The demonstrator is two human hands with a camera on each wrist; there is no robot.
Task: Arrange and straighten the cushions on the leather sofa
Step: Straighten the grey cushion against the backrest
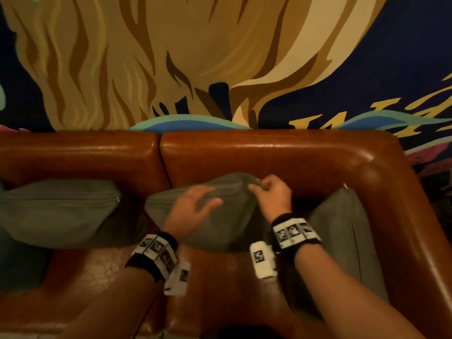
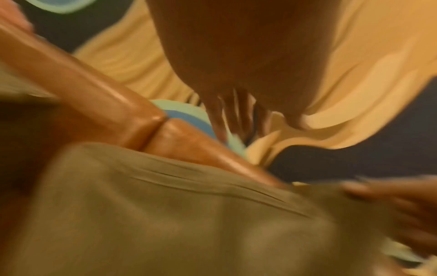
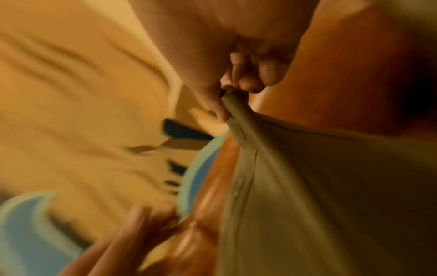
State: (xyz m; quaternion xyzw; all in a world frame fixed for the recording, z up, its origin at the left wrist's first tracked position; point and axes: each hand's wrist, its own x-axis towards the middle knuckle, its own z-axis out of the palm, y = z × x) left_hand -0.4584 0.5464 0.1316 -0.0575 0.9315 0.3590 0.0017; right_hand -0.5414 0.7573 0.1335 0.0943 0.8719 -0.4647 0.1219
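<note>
Now the right hand (image 1: pixel 270 193) pinched the middle cushion's (image 1: pixel 220 223) top corner against the sofa backrest (image 1: pixel 269 152), while the left hand (image 1: pixel 193 204) lay on it, fingers (image 1: pixel 211 204) spread. Best to lift that corner evenly, patting it square. Both wrist views were blurred; the cushion's underside stayed hidden.

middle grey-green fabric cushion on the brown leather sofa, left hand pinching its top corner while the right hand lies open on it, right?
Hands are swapped. The right wrist view shows the right hand pinching the top corner of the middle grey-green fabric cushion; the left hand lies open on it, on the brown leather sofa.
</note>
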